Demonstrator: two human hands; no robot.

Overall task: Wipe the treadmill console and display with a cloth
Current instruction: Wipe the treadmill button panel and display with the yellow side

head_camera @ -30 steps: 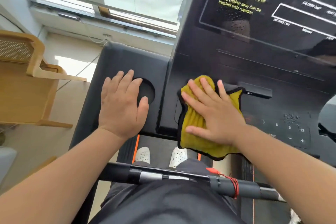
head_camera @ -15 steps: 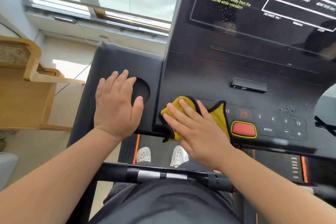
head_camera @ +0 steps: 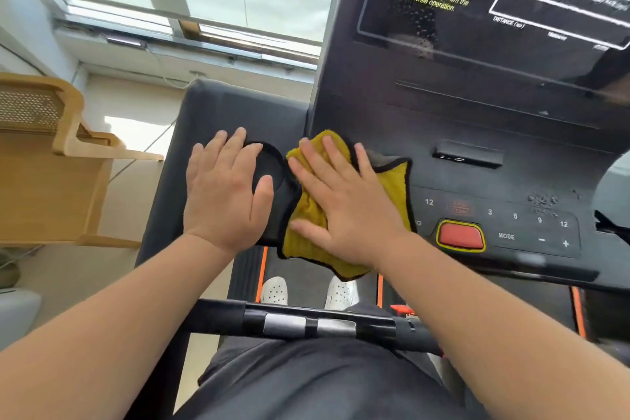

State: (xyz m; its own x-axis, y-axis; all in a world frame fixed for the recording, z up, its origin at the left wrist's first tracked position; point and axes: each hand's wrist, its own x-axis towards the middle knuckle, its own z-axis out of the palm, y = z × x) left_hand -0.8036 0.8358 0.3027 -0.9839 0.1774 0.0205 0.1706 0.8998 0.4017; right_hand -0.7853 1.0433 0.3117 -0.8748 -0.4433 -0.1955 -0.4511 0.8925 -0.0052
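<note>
Right hand lies flat on the yellow cloth, fingers straight & spread, palm pressing it onto the left end of the console, just beside the cup holder. Nothing is gripped: it pushes, doesn't pinch. Left hand is flat too, fingers straight, resting on the side tray w/ fingertips at the cup holder's rim. It holds nothing and looks like a brace. The cloth's lower hem hangs off the console's front lip.

Step in hand, I'd say: wiping the lower console, left end. To do it well:
- Even palm pressure, whole hand on the fabric, so it doesn't bunch under the fingers. One black-edged corner sticks out loose to the right.
- Overlapping passes twd the keypad. Go light over the red button & the MODE keys so nothing gets triggered; can't tell if the unit is powered.
- Specks/droplets show near the 9 key and on the display under the yellow warning text. Those prob. need a slower pass, maybe w/ a clean side of the cloth.
- The display looks glossy, so straight strokes = less streak risk.
- Gather the hanging hem up first, else it may drag or slip off the lip.
</note>
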